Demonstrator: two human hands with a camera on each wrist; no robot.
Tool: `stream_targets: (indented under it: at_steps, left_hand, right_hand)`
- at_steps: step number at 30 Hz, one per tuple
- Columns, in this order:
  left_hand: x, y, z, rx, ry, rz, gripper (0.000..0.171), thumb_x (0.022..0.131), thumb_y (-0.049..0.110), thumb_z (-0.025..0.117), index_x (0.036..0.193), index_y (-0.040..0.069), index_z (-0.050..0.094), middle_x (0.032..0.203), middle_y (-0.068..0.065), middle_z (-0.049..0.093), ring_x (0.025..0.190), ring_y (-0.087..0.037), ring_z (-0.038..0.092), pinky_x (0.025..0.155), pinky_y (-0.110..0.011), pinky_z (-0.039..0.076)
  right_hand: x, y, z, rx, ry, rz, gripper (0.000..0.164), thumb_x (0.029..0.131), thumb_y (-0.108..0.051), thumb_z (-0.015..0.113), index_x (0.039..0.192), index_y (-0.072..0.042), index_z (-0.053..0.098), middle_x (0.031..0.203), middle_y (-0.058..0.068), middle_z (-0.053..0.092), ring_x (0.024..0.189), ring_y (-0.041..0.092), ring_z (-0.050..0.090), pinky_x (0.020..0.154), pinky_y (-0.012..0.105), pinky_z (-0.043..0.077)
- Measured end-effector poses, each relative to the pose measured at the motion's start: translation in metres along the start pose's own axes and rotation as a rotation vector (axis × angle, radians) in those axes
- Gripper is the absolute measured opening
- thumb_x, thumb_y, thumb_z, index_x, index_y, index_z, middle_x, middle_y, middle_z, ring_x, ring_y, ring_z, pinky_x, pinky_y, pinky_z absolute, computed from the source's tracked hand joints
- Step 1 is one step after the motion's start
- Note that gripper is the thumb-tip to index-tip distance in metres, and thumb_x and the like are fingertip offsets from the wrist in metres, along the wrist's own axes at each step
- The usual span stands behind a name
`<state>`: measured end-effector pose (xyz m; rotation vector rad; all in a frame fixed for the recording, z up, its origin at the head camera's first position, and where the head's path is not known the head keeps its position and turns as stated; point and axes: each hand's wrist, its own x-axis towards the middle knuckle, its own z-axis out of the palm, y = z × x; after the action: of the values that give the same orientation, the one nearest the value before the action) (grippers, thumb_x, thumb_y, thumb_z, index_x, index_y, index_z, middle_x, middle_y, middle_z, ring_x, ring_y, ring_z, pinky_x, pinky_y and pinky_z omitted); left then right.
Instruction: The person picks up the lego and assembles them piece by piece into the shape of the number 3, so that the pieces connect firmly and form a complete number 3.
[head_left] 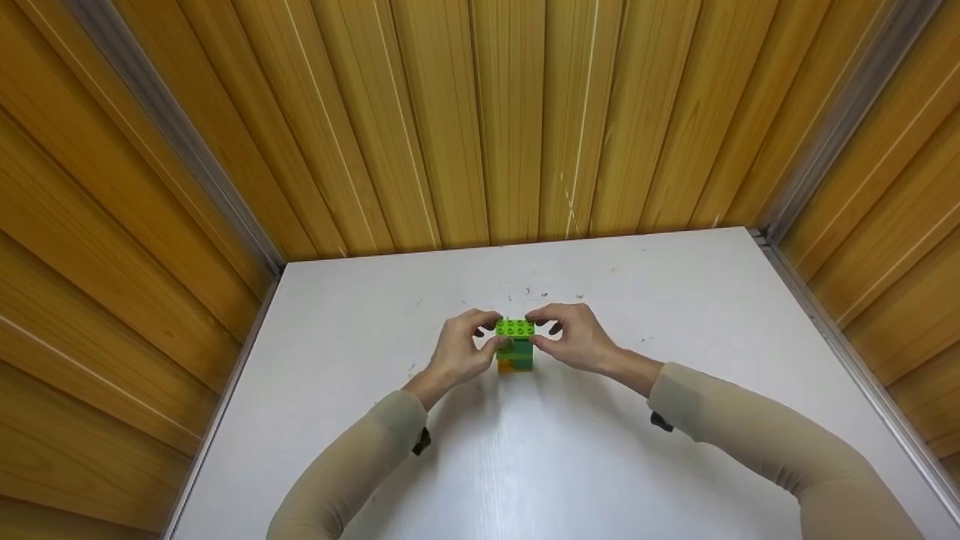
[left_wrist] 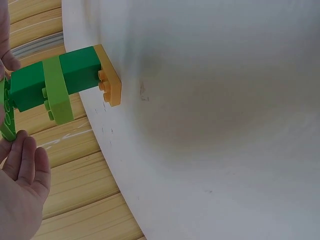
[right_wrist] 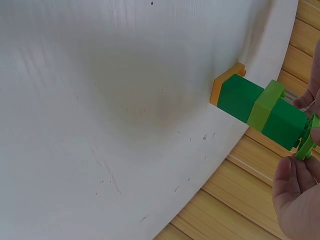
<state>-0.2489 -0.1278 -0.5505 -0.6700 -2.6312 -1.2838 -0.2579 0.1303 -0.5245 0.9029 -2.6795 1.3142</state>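
Note:
A stack of toy building bricks (head_left: 523,362) stands upright on the white table. At its base is an orange plate (left_wrist: 109,75); above come a dark green brick (right_wrist: 240,97), a light green plate (right_wrist: 265,105) and another dark green brick (right_wrist: 285,123). A light green studded plate (head_left: 515,328) is at the top, tilted against the upper brick with a small gap in the wrist views. My left hand (head_left: 460,346) pinches this plate's left end between thumb and fingers. My right hand (head_left: 579,339) pinches its right end. Some fingertips are hidden behind it.
The white table (head_left: 337,315) carries small dark scuffs beyond the hands. Wood-patterned walls (head_left: 510,120) enclose its back and sides, with grey metal strips (head_left: 817,135) at the corners.

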Motion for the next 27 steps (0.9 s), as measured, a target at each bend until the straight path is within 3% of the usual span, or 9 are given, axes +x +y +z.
stream_targets:
  at_steps: [8,20,27]
  left_hand:
    - [-0.0032,-0.0033,0.0015,0.025,0.032,0.047,0.031,0.103,0.016,0.081,0.130,0.000,0.079,0.120,-0.015,0.083,0.112,-0.038,0.079,0.095,-0.052,0.068]
    - [-0.0024,-0.0047,0.0027,0.006,0.014,0.018,0.030,0.102,0.014,0.081,0.130,0.003,0.079,0.121,-0.014,0.083,0.114,-0.036,0.078,0.097,-0.052,0.068]
    - [-0.0035,-0.0060,0.0032,0.013,0.004,0.009,0.031,0.103,0.014,0.081,0.132,0.004,0.079,0.121,-0.013,0.082,0.114,-0.034,0.078,0.098,-0.049,0.068]
  right_hand:
    - [0.0006,-0.0006,0.0041,-0.034,0.011,-0.033,0.033,0.099,-0.008,0.083,0.131,0.000,0.081,0.128,0.016,0.084,0.114,0.039,0.080,0.095,0.057,0.068]
    - [0.0007,0.0016,0.0038,-0.026,-0.002,-0.006,0.032,0.100,-0.008,0.082,0.132,-0.004,0.081,0.130,0.015,0.084,0.116,0.037,0.080,0.097,0.054,0.068]
    - [0.0014,0.0045,0.0036,0.003,-0.007,-0.007,0.031,0.099,-0.007,0.084,0.130,-0.004,0.083,0.123,0.014,0.086,0.109,0.034,0.081,0.096,0.052,0.069]
